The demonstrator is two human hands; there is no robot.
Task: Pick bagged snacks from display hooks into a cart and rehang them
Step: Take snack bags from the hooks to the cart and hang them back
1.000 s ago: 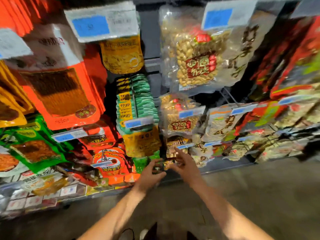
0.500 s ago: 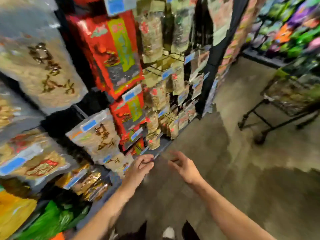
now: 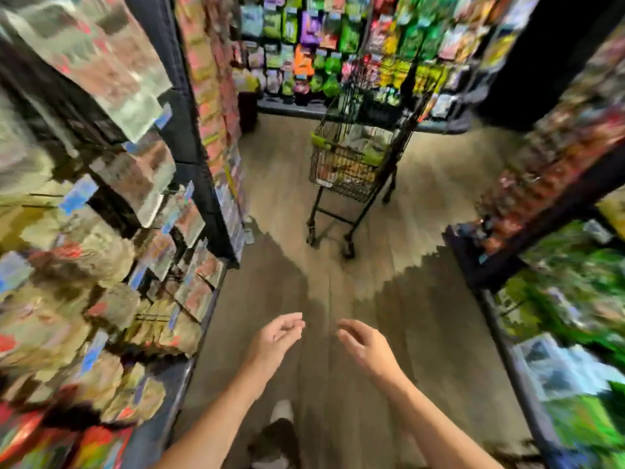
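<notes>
Presently: cart [image 3: 351, 164], wire, black frame, standing upright far up the aisle, long axis running away from the viewer, basket holding blurred bagged snacks [image 3: 355, 169]. Left hand [image 3: 275, 340] and right hand [image 3: 367, 346], near, over the floor [image 3: 338, 384], fingers loosely curled, holding nothing. Hanging snack bags [image 3: 135, 184] on left racks, blurred.

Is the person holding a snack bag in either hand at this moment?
No. The left hand and the right hand hang loosely curled over the floor, holding nothing.
</notes>
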